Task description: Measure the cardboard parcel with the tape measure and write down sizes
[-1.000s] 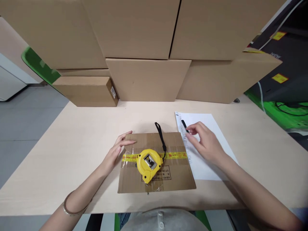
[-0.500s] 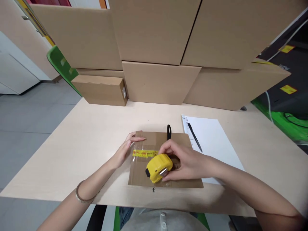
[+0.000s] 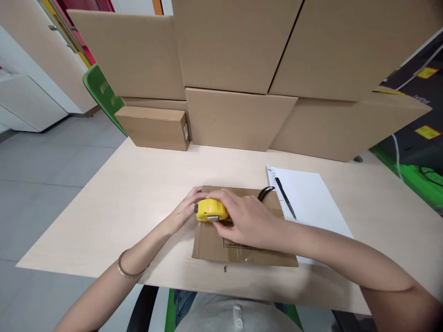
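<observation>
A flat brown cardboard box (image 3: 207,246) lies near the table's front edge, with clear tape across it and printing on top. My right hand (image 3: 245,219) is closed around a yellow tape measure (image 3: 209,210), holding it over the box's left part. The tape measure's black-tipped front points left, close to my other fingers. Its black wrist strap (image 3: 266,192) loops out beyond my right hand. My left hand (image 3: 185,212) grips the box at its far left corner, some of its fingertips hidden behind the tape measure. Whether those fingers touch the tape measure, I cannot tell.
To the right lies white paper (image 3: 318,203) with a black pen (image 3: 285,198) on it. Large cardboard panels (image 3: 238,120) stand along the back of the table (image 3: 114,216). A closed carton (image 3: 155,131) sits at the back left. Beyond it is a green chair (image 3: 104,94).
My right hand has carried the tape measure left and away from me, to the box's left side, turning it level. The strap has swung right. The view has shifted slightly left.
</observation>
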Demonstrator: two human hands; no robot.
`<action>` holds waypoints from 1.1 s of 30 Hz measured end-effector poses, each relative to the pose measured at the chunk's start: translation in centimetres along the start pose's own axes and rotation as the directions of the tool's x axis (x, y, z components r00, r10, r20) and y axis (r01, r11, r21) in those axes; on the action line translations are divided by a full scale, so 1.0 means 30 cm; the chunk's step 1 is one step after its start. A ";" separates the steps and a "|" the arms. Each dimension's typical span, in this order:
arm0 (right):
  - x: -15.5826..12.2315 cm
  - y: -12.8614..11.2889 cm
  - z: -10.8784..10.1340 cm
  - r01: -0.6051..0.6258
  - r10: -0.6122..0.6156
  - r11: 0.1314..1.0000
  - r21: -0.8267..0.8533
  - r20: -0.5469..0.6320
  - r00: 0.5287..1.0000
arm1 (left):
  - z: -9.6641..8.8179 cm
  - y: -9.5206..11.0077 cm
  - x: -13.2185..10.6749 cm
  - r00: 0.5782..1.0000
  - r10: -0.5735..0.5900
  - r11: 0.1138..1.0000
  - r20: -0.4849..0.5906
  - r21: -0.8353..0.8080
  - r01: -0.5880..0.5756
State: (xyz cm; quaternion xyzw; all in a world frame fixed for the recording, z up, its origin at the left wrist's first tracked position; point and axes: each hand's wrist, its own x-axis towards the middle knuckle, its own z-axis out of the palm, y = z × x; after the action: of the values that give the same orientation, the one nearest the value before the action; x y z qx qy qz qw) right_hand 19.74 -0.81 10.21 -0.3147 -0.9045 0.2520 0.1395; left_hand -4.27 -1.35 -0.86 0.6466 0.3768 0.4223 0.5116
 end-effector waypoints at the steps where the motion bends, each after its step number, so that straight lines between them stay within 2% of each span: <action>1: -0.024 0.006 -0.004 -0.027 0.027 0.999 -0.019 0.002 1.000 | -0.007 0.009 0.001 0.998 0.048 0.994 0.032 0.092 -0.051; 3: -0.082 0.026 -0.023 -0.097 0.097 0.995 -0.012 0.020 0.995 | -0.016 0.025 0.003 0.992 0.092 0.980 0.090 0.168 -0.106; 6: -0.198 0.085 -0.085 -0.221 0.220 0.972 0.077 0.012 0.975 | -0.022 0.035 0.008 0.984 0.115 0.976 0.133 0.171 -0.137; 10: -0.391 0.214 -0.204 -0.344 0.345 0.924 0.169 0.024 0.938 | -0.028 0.024 0.012 0.981 0.122 0.975 0.149 0.165 -0.146; 12: -0.468 0.274 -0.241 -0.438 0.444 0.882 0.173 0.004 0.896 | -0.031 0.018 0.013 0.981 0.117 0.976 0.155 0.163 -0.142; 14: -0.510 0.312 -0.251 -0.495 0.503 0.848 0.190 0.006 0.864 | -0.033 0.016 0.012 0.981 0.117 0.977 0.155 0.159 -0.141; 16: -0.516 0.322 -0.246 -0.509 0.516 0.834 0.214 0.021 0.856 | -0.034 0.017 0.012 0.983 0.102 0.977 0.154 0.169 -0.128; 21: -0.463 0.268 -0.278 -0.491 0.489 0.865 0.102 0.048 0.871 | -0.031 0.032 0.014 0.983 0.104 0.979 0.148 0.161 -0.128; 25: -0.330 0.186 -0.290 -0.381 0.376 0.924 0.042 0.095 0.922 | -0.029 0.040 0.013 0.986 0.082 0.980 0.143 0.169 -0.106; 28: -0.158 0.112 -0.211 -0.225 0.228 0.973 -0.040 0.093 0.969 | -0.027 0.020 0.004 0.992 0.068 0.983 0.105 0.163 -0.084; 30: -0.047 0.066 -0.138 -0.032 0.041 0.994 -0.100 0.087 0.995 | -0.024 -0.006 -0.002 0.997 0.048 0.992 0.062 0.110 -0.055; 33: 0.052 0.018 -0.067 0.178 -0.169 0.981 -0.083 0.099 0.981 | -0.020 -0.037 -0.004 0.999 0.026 0.999 0.031 0.041 -0.027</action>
State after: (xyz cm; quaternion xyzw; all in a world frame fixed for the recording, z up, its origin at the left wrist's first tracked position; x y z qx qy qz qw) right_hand 19.66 1.29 11.73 -0.2287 -0.9445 0.2113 0.1047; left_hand -4.94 -1.05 -1.91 0.6685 0.3688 0.4111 0.4980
